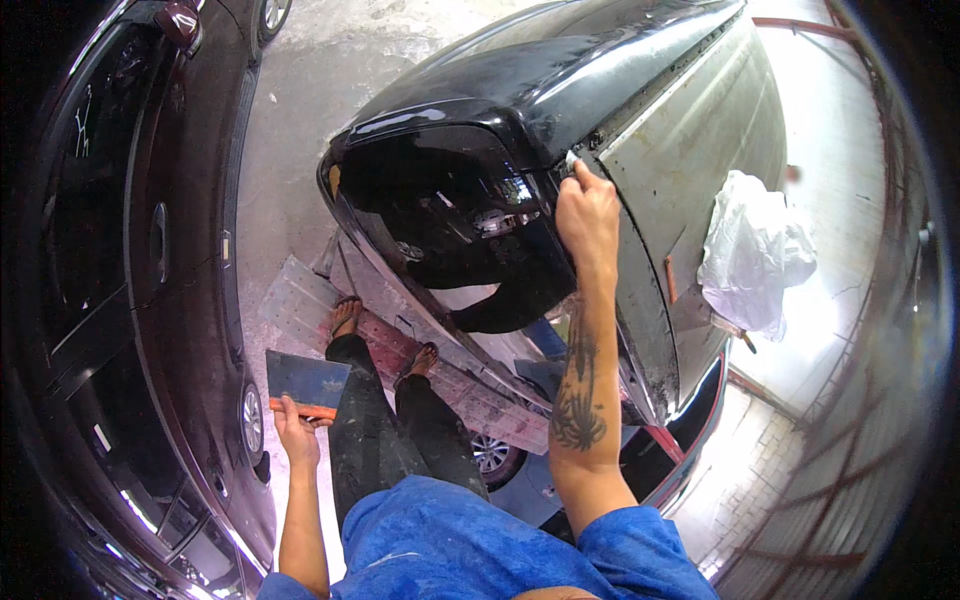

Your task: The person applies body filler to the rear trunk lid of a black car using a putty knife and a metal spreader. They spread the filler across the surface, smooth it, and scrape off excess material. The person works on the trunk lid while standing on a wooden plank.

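Observation:
My left hand (297, 436), low at my left side, grips a filler spreader (308, 378) with a wide dark blade and an orange edge strip that serves as its handle. My right hand (588, 215) reaches far forward, fingers closed, over the seam beside the glossy black body panel (450, 125) of a vehicle. A small whitish piece (571, 158) shows at its fingertips, touching or very close to the seam; its kind is too small to tell. To the right of the seam lies a dull grey panel (690, 130), its surface matt and streaked.
A crumpled white plastic bag (755, 250) lies on the grey panel, near a thin orange-brown strip (670, 280). My feet stand on a raised metal plank (470, 385). A dark maroon car (190, 200) is close on the left. Corrugated metal wall (850, 480) stands at right.

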A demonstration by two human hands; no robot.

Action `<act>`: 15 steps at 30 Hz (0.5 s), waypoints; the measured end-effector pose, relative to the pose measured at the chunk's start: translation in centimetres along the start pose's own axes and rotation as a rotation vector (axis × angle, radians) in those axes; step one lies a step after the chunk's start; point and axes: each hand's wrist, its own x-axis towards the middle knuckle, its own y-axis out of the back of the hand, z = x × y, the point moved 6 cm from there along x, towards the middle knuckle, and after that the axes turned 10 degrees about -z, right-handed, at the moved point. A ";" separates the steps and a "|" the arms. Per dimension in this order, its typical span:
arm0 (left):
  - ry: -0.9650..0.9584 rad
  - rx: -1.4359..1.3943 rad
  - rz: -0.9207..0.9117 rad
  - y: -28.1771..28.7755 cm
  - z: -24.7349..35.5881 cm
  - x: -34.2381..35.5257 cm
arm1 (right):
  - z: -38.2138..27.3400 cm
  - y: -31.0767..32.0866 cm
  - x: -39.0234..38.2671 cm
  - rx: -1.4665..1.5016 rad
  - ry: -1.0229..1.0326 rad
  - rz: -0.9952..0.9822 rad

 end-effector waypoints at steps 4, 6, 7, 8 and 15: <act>0.006 -0.012 0.040 0.9 -0.1 -0.1 | 0.5 -0.1 0.7 -0.015 -0.030 -0.027; 0.019 -0.005 0.040 1.1 -0.2 -0.1 | 0.2 0.5 0.9 0.046 0.025 0.057; 0.015 -0.008 0.021 1.0 -0.2 0.0 | 0.5 0.3 1.0 0.016 -0.037 0.004; 0.024 -0.011 0.028 1.2 -0.3 0.0 | 0.7 0.3 1.0 0.000 -0.058 -0.023; 0.060 0.010 0.051 1.9 -0.8 0.2 | 0.8 0.5 1.3 -0.095 -0.066 -0.035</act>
